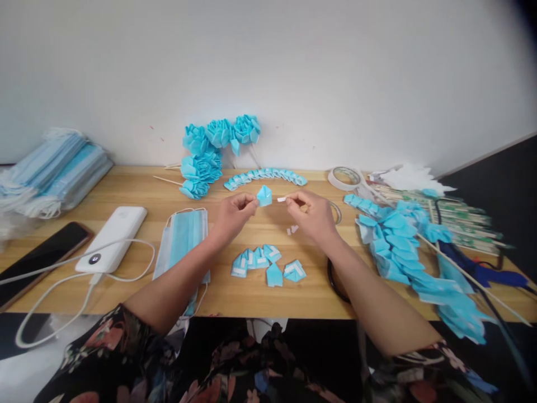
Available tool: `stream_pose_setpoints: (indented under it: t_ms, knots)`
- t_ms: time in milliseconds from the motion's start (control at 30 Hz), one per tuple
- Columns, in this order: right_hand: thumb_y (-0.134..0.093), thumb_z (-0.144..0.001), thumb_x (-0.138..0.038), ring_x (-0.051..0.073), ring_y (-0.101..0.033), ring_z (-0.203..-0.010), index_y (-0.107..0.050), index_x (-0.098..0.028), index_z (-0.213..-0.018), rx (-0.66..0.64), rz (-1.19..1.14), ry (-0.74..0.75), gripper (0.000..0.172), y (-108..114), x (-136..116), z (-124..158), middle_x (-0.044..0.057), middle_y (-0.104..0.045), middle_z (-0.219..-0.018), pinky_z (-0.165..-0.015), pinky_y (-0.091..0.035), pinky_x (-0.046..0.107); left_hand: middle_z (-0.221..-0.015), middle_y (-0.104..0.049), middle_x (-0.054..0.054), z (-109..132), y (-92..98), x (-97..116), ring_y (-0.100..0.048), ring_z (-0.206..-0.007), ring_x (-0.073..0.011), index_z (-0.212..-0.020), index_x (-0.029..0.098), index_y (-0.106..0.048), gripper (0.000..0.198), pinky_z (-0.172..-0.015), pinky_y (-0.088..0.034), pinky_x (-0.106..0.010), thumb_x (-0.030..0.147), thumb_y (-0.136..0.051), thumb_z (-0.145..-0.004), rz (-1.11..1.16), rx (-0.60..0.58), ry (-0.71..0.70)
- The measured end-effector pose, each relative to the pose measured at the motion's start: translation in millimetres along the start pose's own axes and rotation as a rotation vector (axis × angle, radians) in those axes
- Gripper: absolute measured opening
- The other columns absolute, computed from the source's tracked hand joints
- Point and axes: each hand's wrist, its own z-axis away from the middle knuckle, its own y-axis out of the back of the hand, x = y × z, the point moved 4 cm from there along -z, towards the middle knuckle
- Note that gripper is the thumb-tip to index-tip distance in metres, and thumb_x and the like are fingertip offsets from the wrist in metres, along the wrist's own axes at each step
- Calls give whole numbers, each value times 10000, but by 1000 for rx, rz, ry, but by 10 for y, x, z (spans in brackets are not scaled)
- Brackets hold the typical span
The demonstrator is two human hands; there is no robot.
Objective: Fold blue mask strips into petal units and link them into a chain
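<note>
Petal [264, 196], small, bright blue, with a pointed top

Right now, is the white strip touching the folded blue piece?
Apart. The head view shows tabletop between the white strip in the right hand and the folded blue piece in the left hand.

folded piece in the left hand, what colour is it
The folded piece in the left hand is light blue, best seen in the head view.
</note>
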Motion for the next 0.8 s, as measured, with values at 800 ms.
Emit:
stream_pose_setpoints:
  t_ms: [800]
  knots:
    - [-589,-808,-232,162,-641,-780,-687,-224,-877,-495,385,-46,120,191,68,168,6,-733,-857,-637,-380,246,-559,-491,41,-52,66,-13,-383,-480,-62,-690,152,-588,177,-469,-294,-201,322,-608,-734,141,60,-42]
